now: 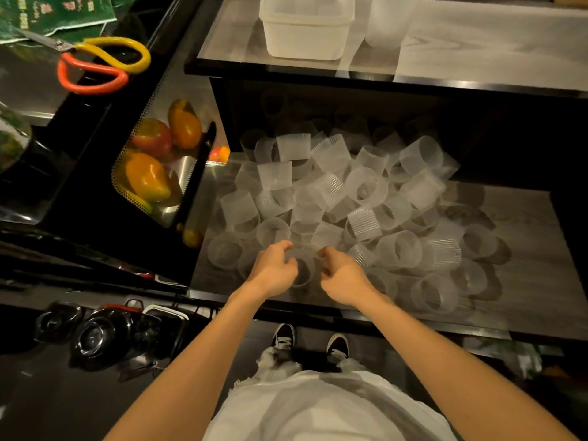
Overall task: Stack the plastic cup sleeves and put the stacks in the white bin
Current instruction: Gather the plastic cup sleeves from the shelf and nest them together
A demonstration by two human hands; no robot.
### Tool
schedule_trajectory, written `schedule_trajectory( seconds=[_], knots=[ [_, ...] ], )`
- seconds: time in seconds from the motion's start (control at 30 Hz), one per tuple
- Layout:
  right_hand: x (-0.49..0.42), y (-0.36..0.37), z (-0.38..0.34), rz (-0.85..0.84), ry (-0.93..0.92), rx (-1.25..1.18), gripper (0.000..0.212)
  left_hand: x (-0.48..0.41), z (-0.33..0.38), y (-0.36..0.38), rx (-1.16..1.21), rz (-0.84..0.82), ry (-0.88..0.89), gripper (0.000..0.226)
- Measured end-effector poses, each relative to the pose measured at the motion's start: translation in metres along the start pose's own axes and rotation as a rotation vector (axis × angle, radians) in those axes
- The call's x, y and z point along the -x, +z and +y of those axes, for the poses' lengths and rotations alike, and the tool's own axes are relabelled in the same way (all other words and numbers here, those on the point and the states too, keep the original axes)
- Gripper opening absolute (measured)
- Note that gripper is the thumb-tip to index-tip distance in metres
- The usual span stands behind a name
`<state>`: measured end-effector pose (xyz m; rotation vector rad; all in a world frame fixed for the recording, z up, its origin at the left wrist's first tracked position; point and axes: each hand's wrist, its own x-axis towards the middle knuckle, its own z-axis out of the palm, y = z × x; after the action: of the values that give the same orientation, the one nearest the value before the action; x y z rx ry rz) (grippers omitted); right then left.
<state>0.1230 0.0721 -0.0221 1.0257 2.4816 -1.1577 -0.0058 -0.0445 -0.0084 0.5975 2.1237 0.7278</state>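
A large loose pile of translucent ribbed plastic cup sleeves (350, 198) covers the lower wooden shelf (515, 300). At the pile's near edge my left hand (273, 268) and my right hand (342, 276) curl around one cup sleeve (304, 268) from either side, fingertips pinching its rim. The white bin (307, 27) stands on the upper shelf, far above the pile, and looks empty from here. A tall stack of sleeves (386, 20) stands upright just right of the bin.
Scissors with yellow and orange handles (101, 63) lie on the black counter at the left. A perforated metal tray (191, 173) with mangoes (149, 176) sits left of the shelf. Black bowls (95, 338) rest on the floor below. The upper shelf's black edge (381, 76) overhangs the pile.
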Motion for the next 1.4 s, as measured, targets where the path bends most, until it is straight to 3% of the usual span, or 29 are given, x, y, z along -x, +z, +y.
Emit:
schedule_trajectory(
  seconds=[0.1, 0.17, 0.4, 0.57, 0.7, 0.9, 1.1, 1.4],
  knots=[
    [0.001, -0.007, 0.003, 0.163, -0.067, 0.075, 0.035, -0.007, 0.009, 0.004, -0.026, 0.038, 0.001, 0.048],
    [-0.001, -0.013, 0.005, 0.217, -0.103, 0.152, 0.042, -0.013, 0.013, 0.007, -0.036, 0.036, 0.008, 0.043],
    [-0.021, -0.028, 0.004, 0.051, -0.016, 0.363, 0.079, -0.021, 0.034, 0.016, -0.473, -0.106, 0.042, 0.038],
    [-0.025, -0.032, 0.003, 0.049, 0.01, 0.212, 0.081, -0.027, 0.036, 0.023, -0.46, -0.175, 0.026, 0.059],
    [-0.025, -0.033, 0.005, 0.065, 0.006, 0.038, 0.07, -0.028, 0.033, 0.021, -0.345, -0.081, 0.043, 0.061],
    [-0.024, -0.041, -0.003, 0.163, -0.086, -0.137, 0.036, -0.03, 0.046, 0.005, -0.127, 0.139, 0.162, 0.036],
    [-0.018, -0.049, -0.021, 0.188, -0.094, -0.236, 0.026, -0.023, 0.052, -0.018, 0.099, 0.242, 0.169, 0.019],
    [-0.014, -0.011, -0.018, -0.044, -0.069, -0.169, 0.016, -0.007, -0.007, -0.017, 0.157, 0.128, -0.001, 0.014]
  ],
)
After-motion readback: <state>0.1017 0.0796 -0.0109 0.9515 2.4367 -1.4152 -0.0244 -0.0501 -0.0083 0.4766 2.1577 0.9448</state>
